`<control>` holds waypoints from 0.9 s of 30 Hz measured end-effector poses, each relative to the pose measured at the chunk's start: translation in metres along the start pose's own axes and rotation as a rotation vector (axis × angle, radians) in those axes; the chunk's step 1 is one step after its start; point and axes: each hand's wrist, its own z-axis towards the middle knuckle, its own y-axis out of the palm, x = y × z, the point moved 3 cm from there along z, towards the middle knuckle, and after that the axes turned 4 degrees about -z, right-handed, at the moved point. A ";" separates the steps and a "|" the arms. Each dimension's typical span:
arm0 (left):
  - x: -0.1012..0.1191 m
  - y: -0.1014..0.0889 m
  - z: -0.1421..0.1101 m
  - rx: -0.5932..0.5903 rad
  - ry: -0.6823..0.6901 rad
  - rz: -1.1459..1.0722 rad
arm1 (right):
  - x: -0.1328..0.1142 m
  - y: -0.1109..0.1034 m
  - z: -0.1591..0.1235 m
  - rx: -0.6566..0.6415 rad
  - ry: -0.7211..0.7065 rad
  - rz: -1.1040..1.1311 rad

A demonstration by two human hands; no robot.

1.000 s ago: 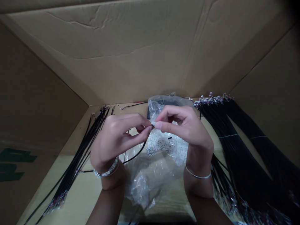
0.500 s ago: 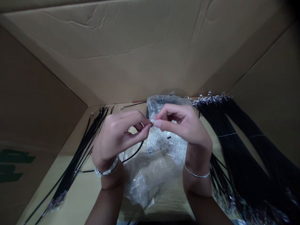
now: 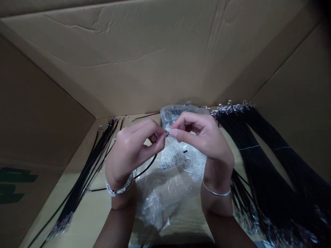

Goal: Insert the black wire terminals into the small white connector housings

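Observation:
My left hand (image 3: 137, 143) is closed in a pinch on the end of a black cable (image 3: 148, 167), which curves down behind the wrist. Short thin wires stick out past its fingertips. Opposite them, the thumb and index finger of my right hand (image 3: 203, 136) pinch a small white connector (image 3: 168, 130), mostly hidden by the fingers. The wire tips meet the connector; how deep they sit in it cannot be seen. Below both hands lies a clear plastic bag (image 3: 155, 203) with many small white connectors (image 3: 174, 156) on it, along with a short black piece (image 3: 185, 151).
Black cables (image 3: 85, 179) with bare wire ends lie in a bundle on the left. Thick tied bundles of black cables (image 3: 254, 155) with white-tipped ends fill the right side. Cardboard walls (image 3: 144, 62) enclose the table (image 3: 85, 217) at the back and sides.
Both hands stay pinched together at almost the same spot, raised very slightly. A bit more of the white connector shows between the fingertips. The whole view has shifted a little.

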 end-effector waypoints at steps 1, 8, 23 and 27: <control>0.000 0.000 0.000 0.004 -0.001 0.004 | 0.000 0.000 0.000 0.000 -0.001 0.002; -0.001 0.002 0.002 0.056 0.024 -0.016 | 0.002 0.001 0.002 -0.006 0.029 0.051; 0.002 -0.002 -0.001 0.073 -0.057 0.002 | 0.008 0.003 0.004 0.003 0.082 0.167; 0.002 -0.002 -0.001 0.059 -0.066 -0.008 | 0.007 0.004 0.003 -0.014 0.073 0.124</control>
